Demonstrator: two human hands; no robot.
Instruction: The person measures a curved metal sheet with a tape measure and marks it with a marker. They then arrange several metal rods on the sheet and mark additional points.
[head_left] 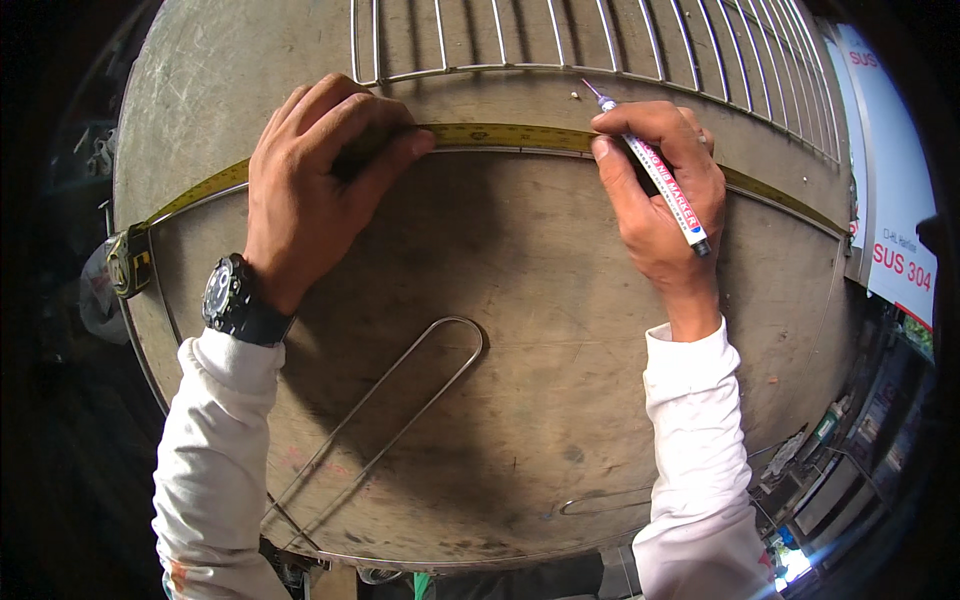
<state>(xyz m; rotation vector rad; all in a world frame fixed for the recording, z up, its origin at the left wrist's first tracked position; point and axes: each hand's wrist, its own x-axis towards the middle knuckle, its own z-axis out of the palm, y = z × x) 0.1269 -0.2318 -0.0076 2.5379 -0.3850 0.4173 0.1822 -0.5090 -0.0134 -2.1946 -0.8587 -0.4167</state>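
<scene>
A yellow tape measure [480,134] is pulled out across the worktable, its case [128,262] at the far left edge. Along the near side of the blade runs a thin metal rod [540,152]. My left hand [315,175], with a black watch at the wrist, pinches the blade and rod between thumb and curled fingers. Held in my right hand [670,190] is a slim white marker [667,188], its thin nib pointing up and left, away from the rod. That hand's thumb and forefinger also touch the blade.
A wire rack [500,40] of parallel bars lies at the far side of the wooden worktable [570,300]. Nearer me rests a U-shaped bent rod [470,345]. White printed panels [900,230] stand past the right edge, with assorted tools [815,440] below them.
</scene>
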